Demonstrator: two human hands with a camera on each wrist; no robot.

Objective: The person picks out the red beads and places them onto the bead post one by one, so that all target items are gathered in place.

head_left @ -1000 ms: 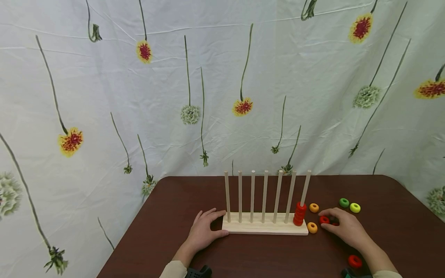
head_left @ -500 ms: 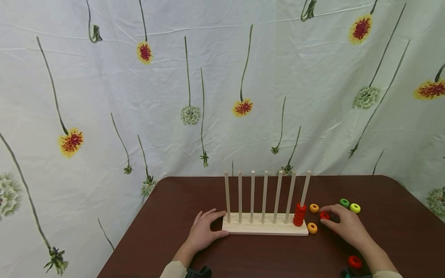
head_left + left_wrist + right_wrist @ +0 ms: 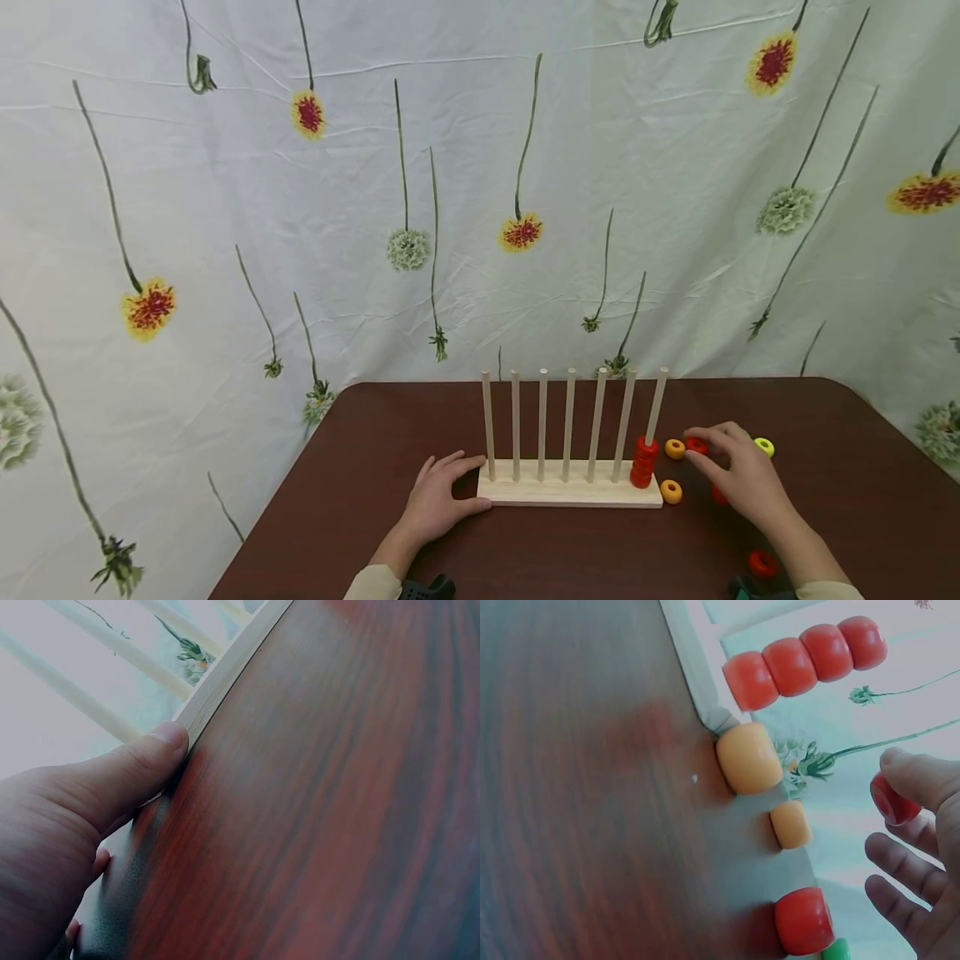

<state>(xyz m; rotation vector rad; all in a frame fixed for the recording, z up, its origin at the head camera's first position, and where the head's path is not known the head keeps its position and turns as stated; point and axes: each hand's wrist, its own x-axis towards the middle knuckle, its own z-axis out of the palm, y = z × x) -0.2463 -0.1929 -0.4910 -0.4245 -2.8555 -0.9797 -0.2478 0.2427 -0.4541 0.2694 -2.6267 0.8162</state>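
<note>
Right wrist view: right fingers [image 3: 921,780] pinch a red bead [image 3: 889,802], best carried level, while left hand [image 3: 438,502] grips the wooden base [image 3: 555,492].

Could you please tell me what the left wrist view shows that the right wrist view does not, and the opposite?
Only the left wrist view: the left hand, its thumb on the edge of the wooden base. It also shows bare pegs; glare leaves pegs uncertain in the other view.

Only the right wrist view: the right hand pinching a red bead, a stack of four red beads, two orange beads, a loose red bead and part of a green bead.

Both: the base, the dark table and the flowered cloth.
</note>
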